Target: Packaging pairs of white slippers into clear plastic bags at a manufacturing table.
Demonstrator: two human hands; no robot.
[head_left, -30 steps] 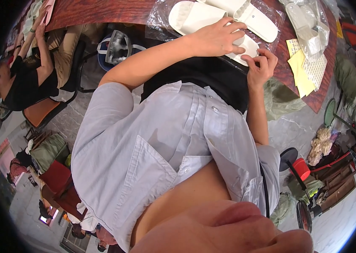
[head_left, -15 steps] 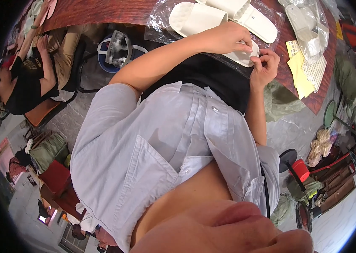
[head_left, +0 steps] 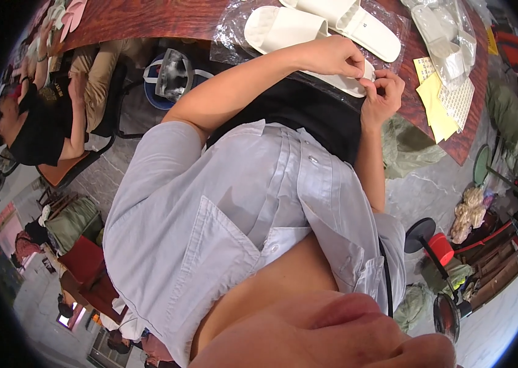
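Observation:
My left hand (head_left: 337, 56) reaches across from the left, its fingers pinched over the near white slipper (head_left: 343, 84) at the table's front edge. My right hand (head_left: 381, 95) meets it from the right, thumb and fingertips drawn together at that slipper's end. Whatever lies between the fingertips is too small to make out. Just beyond the hands, two more white slippers, one on the left (head_left: 283, 29) and one on the right (head_left: 374, 35), rest on clear plastic film (head_left: 225, 43).
Right of the hands are yellow paper (head_left: 435, 107), a dotted sticker sheet (head_left: 460, 101) and slippers in clear plastic (head_left: 446, 43) on the wooden table (head_left: 148, 18). A blue-rimmed container (head_left: 156, 86) stands left of my arm. Another person (head_left: 41, 122) sits at the far left.
My fingertips have shifted slightly and come closer together at the slipper's end. The other person at the left has lowered an arm.

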